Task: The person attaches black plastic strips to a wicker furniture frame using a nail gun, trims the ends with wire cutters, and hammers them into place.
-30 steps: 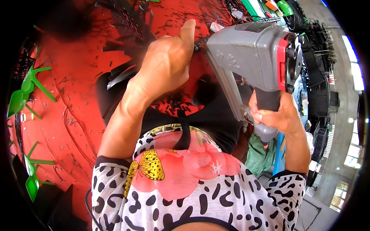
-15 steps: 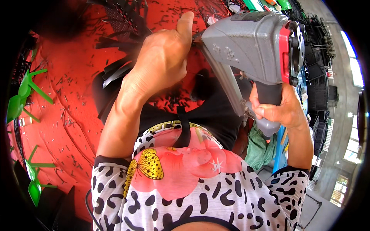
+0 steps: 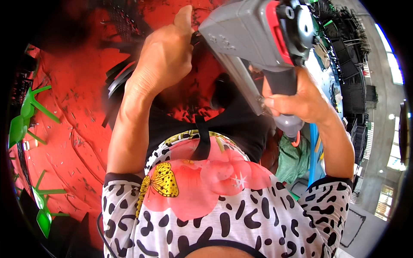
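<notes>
Right hand [image 3: 301, 101] fisted round the grip of a grey power tool [image 3: 258, 38], body up-left of it. Left hand [image 3: 165, 58] curled, pinching what looks like a black part [image 3: 195, 38] touching the tool nose; red floor [image 3: 64, 129] beyond.

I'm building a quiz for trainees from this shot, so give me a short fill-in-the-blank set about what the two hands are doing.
1. The right hand grips the dark handle of a grey power tool with a ____ stripe.
2. The left hand is closed, its ____ pointing up.
3. The work surface under the hands is ____.
4. At its left edge lie ____ plastic pieces.

Missing words: red; thumb; red; green
</notes>
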The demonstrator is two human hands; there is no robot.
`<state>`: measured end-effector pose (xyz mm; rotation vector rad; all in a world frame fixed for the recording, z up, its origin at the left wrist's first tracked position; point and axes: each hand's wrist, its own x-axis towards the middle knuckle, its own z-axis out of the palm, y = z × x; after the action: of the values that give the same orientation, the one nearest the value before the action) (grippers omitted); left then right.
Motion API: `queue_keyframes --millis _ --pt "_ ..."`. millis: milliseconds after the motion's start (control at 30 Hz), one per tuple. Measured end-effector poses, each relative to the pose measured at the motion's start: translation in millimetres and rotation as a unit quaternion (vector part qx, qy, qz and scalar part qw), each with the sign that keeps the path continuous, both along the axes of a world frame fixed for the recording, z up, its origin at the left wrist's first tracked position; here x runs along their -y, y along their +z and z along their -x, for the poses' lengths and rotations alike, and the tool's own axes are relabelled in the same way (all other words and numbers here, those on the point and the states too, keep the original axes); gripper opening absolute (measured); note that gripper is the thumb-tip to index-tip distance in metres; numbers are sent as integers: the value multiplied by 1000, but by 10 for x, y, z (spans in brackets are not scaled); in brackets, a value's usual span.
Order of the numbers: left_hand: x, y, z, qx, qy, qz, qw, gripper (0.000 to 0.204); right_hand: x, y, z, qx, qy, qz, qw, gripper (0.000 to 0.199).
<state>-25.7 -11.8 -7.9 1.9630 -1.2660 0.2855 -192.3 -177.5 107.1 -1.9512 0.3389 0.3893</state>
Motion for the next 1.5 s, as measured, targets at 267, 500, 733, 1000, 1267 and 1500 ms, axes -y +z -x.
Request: queue_keyframes --millis 267,500,733,1000,1267,1500 --pt "-70 -20 -102 -103 0 -12 995 66 427 9 393 105 -132 32 985 27" --pt "-3 116 -169 -87 -18 -29 996 52 1912 -411 944 127 -299 201 924 51" --pt "-110 27 -416 -239 40 -55 969 43 2731 -1110 798 -194 -324 472 797 56" --pt "-103 103 -796 -292 56 -95 950 47 3296 -1271 1183 -37 -431 469 770 80" --pt "-265 139 -946 -269 89 -65 957 48 3211 -1719 3102 -183 -457 534 688 56" --pt "113 194 -665 -149 63 -33 986 33 3937 -2174 3965 20 -297 752 588 36"
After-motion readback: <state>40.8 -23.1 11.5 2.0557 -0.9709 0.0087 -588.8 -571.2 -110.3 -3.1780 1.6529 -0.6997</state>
